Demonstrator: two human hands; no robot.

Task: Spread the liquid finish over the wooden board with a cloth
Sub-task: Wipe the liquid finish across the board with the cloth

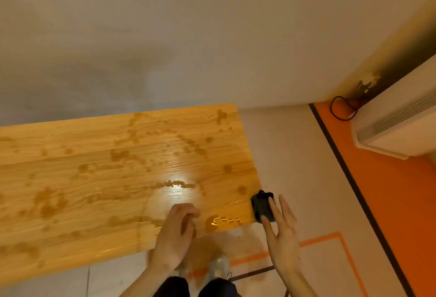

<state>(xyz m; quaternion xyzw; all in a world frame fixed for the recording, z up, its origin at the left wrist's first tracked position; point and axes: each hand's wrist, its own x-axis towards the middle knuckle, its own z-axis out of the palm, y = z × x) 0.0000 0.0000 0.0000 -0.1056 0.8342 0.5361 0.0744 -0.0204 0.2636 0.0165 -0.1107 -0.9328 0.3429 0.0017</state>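
Note:
A long wooden board (99, 178) lies on the floor, its top dotted with brown drops and streaks of liquid finish (179, 184). A dark folded cloth (262, 206) sits at the board's near right corner. My right hand (282, 233) hovers flat beside it, fingers spread, fingertips touching or nearly touching the cloth. My left hand (177, 233) is above the board's near edge with its fingers curled loosely and nothing visible in it.
A white heater unit (398, 122) stands at the right on an orange floor strip, with a black cable (339, 108) looping beside it. My shoes (219, 266) stand on the pale floor just in front of the board. A plain wall rises behind.

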